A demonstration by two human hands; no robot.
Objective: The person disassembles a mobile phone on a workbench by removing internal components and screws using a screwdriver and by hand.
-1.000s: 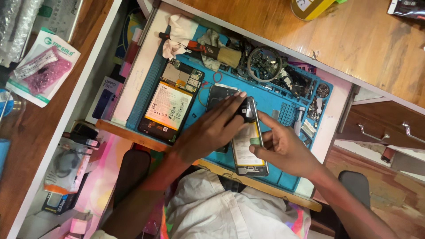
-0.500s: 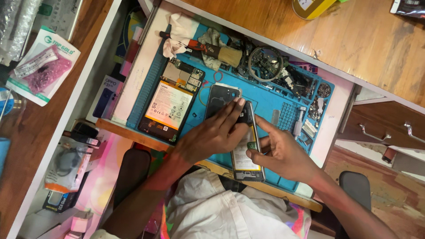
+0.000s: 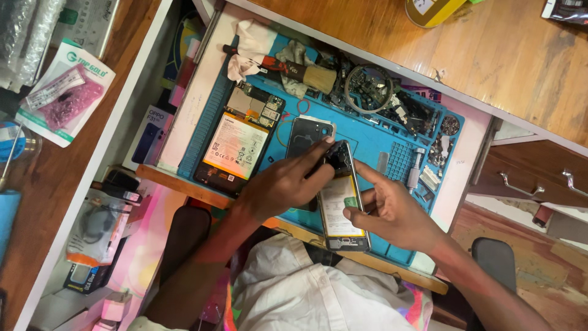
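**Both hands on an opened phone over the blue repair mat**

The left hand [image 3: 285,184] lies over the upper half of an opened phone [image 3: 343,211], fingers curled down onto the camera end of the body and gripping its left edge. The right hand [image 3: 392,211] holds the same phone from the right side: the thumb presses on the pale battery area, and the index finger stretches up along the right edge. The two hands are close together, both clamped on the phone, which lies lengthwise on the blue repair mat [image 3: 373,138] near the mat's front edge, just above the person's lap.

Just beyond the left fingertips lies a dark back cover [image 3: 303,135], flat on the mat. To the left rests a second opened device [image 3: 239,144], its large battery and circuit board exposed. At the mat's far edge lie a brush [image 3: 306,76], a white cloth [image 3: 248,43] and a ring-shaped part [image 3: 367,89]. Small parts fill the mat's right compartments. The mat sits in a white drawer [image 3: 196,104] under a wooden desk [image 3: 490,55].
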